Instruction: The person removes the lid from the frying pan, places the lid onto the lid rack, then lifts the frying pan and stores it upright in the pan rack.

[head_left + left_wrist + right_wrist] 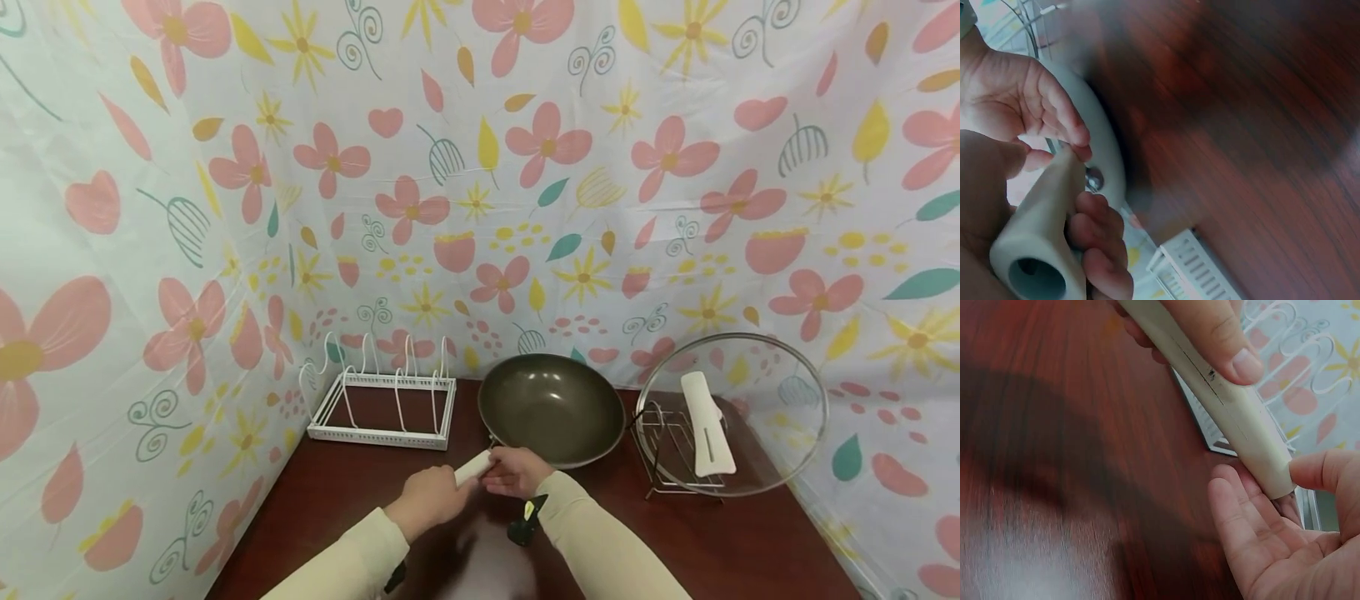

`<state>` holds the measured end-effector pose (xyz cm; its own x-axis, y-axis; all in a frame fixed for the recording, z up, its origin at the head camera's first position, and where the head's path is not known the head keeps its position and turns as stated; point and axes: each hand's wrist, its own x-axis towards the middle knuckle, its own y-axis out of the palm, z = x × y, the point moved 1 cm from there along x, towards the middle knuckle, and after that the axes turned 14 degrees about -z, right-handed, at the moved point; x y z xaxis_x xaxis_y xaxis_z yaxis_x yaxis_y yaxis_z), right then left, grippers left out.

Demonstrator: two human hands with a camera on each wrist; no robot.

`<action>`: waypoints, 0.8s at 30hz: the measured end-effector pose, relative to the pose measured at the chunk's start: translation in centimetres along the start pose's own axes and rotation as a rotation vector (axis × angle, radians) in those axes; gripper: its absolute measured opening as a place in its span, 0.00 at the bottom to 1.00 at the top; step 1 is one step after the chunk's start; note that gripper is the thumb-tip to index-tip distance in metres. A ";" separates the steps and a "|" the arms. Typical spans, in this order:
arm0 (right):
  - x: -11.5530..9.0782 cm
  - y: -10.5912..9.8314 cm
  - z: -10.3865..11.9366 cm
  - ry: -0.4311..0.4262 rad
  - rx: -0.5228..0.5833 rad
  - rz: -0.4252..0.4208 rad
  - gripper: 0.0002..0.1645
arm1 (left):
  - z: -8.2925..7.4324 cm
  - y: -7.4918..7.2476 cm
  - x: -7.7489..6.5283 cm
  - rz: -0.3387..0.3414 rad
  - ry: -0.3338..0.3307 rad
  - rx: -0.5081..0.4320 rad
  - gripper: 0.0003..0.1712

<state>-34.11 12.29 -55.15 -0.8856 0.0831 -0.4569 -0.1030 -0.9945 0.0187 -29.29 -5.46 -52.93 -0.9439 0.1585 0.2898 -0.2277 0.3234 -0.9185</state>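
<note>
A dark-coated frying pan with a pale outer wall sits toward the back of the table. Its cream handle points toward me. My left hand grips that handle, fingers curled round it near the hollow end that shows in the left wrist view. Farther up, at the pan end of the handle, my right hand pinches it. In the right wrist view the right thumb touches one side, with the fingers along the other.
A white rack with upright loops stands at the back left. On the right, a glass lid with a white handle leans on a wire stand. Flower-patterned sheets border the dark red wooden table.
</note>
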 end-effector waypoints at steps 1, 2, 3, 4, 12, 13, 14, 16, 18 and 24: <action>-0.1 -0.2 0.0 -0.001 -0.007 0.001 0.13 | -0.2 0.1 -0.1 0.011 -0.002 -0.005 0.31; -0.1 -0.4 0.0 -0.005 -0.015 0.002 0.13 | -0.4 0.1 -0.1 0.024 -0.006 -0.014 0.31; -0.2 -0.6 0.0 -0.004 -0.021 0.002 0.13 | -0.5 0.1 -0.2 0.039 -0.012 -0.028 0.30; -0.3 -0.8 0.0 -0.005 -0.028 0.004 0.13 | -0.7 0.2 -0.3 0.058 -0.020 -0.041 0.30; -0.8 -2.1 -0.1 -0.021 -0.086 0.016 0.13 | -1.6 0.0 -0.8 0.179 -0.063 -0.205 0.24; -0.9 -2.3 -0.1 -0.025 -0.090 0.015 0.13 | -1.7 0.1 -0.8 0.189 -0.061 -0.225 0.24; -1.0 -2.5 -0.1 -0.029 -0.091 0.014 0.13 | -1.8 0.1 -0.8 0.200 -0.062 -0.249 0.24; -1.1 -2.8 -0.2 -0.030 -0.096 0.017 0.14 | -2.0 0.2 -0.8 0.226 -0.082 -0.306 0.24; -1.2 -3.1 -0.2 -0.026 -0.100 0.021 0.13 | -2.1 0.4 -0.8 0.257 -0.114 -0.362 0.24; -1.4 -4.1 -0.3 -0.015 -0.132 0.036 0.14 | -2.6 1.0 -0.7 0.388 -0.246 -0.526 0.21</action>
<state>-32.37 16.24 -54.84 -0.8946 0.0468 -0.4444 -0.0109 -0.9965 -0.0829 -28.24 -2.83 -53.30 -0.9745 0.1582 -0.1590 0.2242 0.7049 -0.6729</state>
